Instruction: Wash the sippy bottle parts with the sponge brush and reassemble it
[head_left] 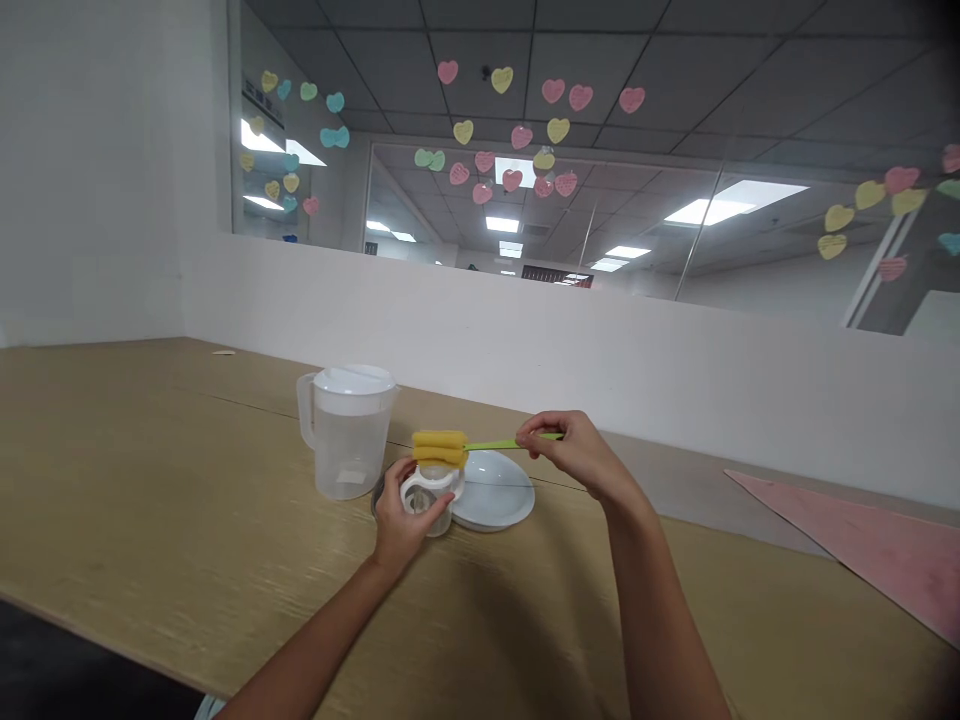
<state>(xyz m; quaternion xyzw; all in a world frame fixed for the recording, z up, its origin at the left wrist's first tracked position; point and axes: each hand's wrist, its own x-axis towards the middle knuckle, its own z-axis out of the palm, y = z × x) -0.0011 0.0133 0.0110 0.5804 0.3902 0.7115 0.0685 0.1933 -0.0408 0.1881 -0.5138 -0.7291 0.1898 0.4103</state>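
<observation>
My right hand (559, 445) pinches the green handle of a brush (491, 445) with a yellow sponge head (439, 447). The sponge head lies level just over the top of a small clear container with a white rim and handle (439, 518). Around that container my left hand (403, 515) is closed, thumb at the front. A white oval dish (493, 492) rests on the table just right of the container. Behind my left hand, a dark round edge shows, mostly hidden.
A clear lidded pitcher (351, 435) stands left of my left hand on the wooden table (187, 480). A pink sheet (885, 540) lies at the right. Behind the table is a white wall (465, 340) with a window above it.
</observation>
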